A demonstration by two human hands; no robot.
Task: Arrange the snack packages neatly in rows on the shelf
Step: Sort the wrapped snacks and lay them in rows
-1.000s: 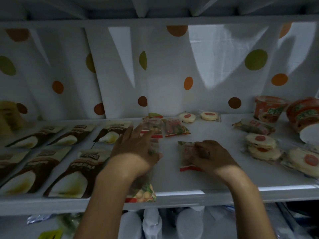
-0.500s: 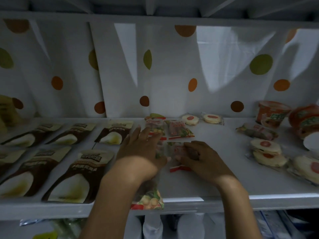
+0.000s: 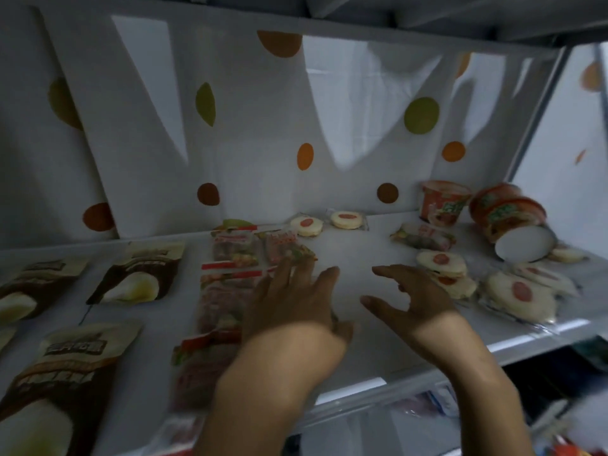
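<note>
Clear red-trimmed snack packets [image 3: 227, 291] lie in a column down the middle of the white shelf [image 3: 355, 258]. My left hand [image 3: 292, 304] lies flat with straight fingers on the right side of that column, covering one packet. My right hand [image 3: 414, 297] hovers over bare shelf to the right, fingers spread and relaxed, holding nothing. Round white cakes with red centres [image 3: 441, 261] lie in clear wrappers just right of that hand. Two more round cakes [image 3: 307, 225] sit at the back.
Brown-and-cream pouches [image 3: 138, 274] lie in rows on the left. Red noodle cups [image 3: 444, 202] stand at the back right, one tipped bowl [image 3: 513, 225] on its side. A dotted white sheet [image 3: 263, 126] backs the shelf. More goods lie on the lower shelf.
My right hand has let go of the packet it was pressing and moved right, opening. My left hand now covers that spot. The view has swung to the right.
</note>
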